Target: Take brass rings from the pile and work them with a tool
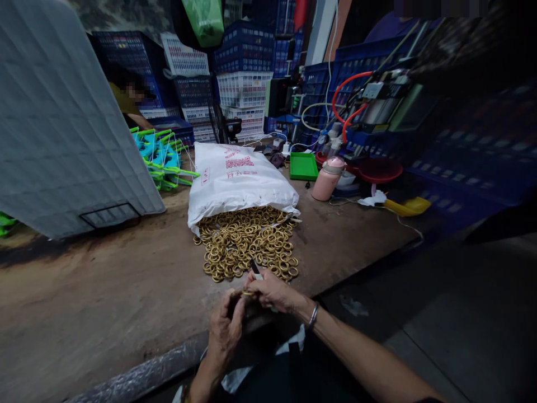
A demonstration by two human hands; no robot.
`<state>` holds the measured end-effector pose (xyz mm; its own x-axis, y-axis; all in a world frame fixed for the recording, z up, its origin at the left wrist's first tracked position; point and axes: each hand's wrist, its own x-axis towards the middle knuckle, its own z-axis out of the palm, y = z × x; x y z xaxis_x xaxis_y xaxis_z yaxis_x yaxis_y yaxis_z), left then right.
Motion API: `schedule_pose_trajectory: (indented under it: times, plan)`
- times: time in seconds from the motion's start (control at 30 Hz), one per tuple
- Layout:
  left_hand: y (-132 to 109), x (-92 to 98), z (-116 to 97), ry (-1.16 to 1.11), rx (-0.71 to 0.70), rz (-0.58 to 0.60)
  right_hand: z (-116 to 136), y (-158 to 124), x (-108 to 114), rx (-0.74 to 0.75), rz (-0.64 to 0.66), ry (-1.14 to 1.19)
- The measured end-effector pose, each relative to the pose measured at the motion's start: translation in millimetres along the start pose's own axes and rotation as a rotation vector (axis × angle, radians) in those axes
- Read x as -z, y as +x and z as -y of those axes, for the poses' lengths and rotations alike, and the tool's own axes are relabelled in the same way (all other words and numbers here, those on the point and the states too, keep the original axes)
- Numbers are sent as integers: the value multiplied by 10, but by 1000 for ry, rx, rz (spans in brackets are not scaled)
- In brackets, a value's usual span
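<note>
My left hand [225, 323] is closed at the table's front edge, its fingertips pinching a brass-coloured ring [247, 293]. Close beside it, my right hand [274, 292] grips a slim, knife-like tool [255, 270] with a dark end and a pale part, pointing up and away from me. The right fingers also meet the ring. Most of the tool is hidden inside the hand. Just beyond both hands lies a heap of similar rings [247, 240], spilling from the mouth of a white woven sack [247, 182] that rests on its side.
The brown tabletop [104, 302] ends at a plastic-wrapped front edge. A grey padded panel [71, 117] rises on the left. A pink bottle [328, 179], green tray [304, 166] and red bowl [380, 169] stand farther right. Stacked crates [244, 89] and another person [130, 101] are behind.
</note>
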<state>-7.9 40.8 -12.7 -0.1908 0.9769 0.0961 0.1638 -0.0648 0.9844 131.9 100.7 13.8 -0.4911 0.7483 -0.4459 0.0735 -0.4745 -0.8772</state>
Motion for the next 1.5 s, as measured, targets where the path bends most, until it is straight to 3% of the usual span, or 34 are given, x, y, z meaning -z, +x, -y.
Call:
schedule_pose_trajectory:
  times: [0.07, 0.3, 0.47, 0.6, 0.87, 0.97, 1.07, 1.2, 1.37, 1.5]
  plan:
    - [4, 4, 29, -31, -1, -31, -29, 28, 0, -13, -2, -15]
    - [61, 3, 28, 13, -64, 90, -101, 79, -19, 3, -53, -95]
    - [58, -16, 9, -21, 79, 101, -93, 74, -45, 163, -153, -333]
    - [49, -52, -8, -141, 239, 137, -53, 63, -76, 198, -200, -478]
    - [35, -45, -58, -405, 440, 269, -50, 57, -106, 222, -148, -441]
    - [20, -43, -57, -482, 467, 241, -76, 77, -77, 256, -216, -477]
    - [16, -51, -44, -482, 482, 189, -130, 78, -45, 316, -290, -708]
    - [30, -69, -14, -434, 467, 160, -194, 22, -47, 400, -226, -1009]
    - [24, -70, 0, -373, 424, 124, -185, -7, -94, 392, -195, -1184]
    - [-45, -54, -72, -374, 402, 136, -177, 12, -65, 348, -252, -1302]
